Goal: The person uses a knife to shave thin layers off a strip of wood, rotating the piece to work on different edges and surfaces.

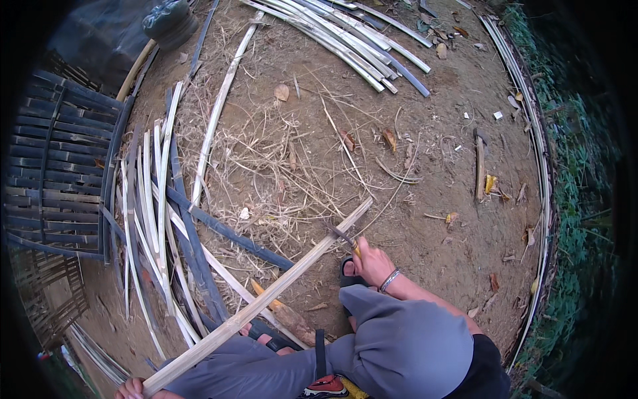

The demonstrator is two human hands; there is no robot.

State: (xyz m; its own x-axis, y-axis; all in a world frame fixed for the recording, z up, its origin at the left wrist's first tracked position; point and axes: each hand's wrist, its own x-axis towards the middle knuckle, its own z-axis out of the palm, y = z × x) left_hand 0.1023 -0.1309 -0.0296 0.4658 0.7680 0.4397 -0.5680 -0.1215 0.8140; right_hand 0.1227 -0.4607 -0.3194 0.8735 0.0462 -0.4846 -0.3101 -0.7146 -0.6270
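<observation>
A long pale bamboo slat [266,299] runs diagonally from the lower left to the middle of the view. My left hand [133,390], partly cut off by the picture's edge, is closed around its near end. My right hand [374,265] grips the yellow handle of a small knife [343,235] with a dark, curved-looking blade. That blade lies against the slat, a little below its far end. The slat passes over my grey-trousered leg, and its far tip is just above the soil.
Bamboo strips [159,193] lie piled at the left, beside a dark slatted bamboo panel [60,159]. More strips [359,40] lie at the far side. Shavings [279,159] cover the middle ground. A hammer [480,166] lies at the right, before long strips and green plants [571,186].
</observation>
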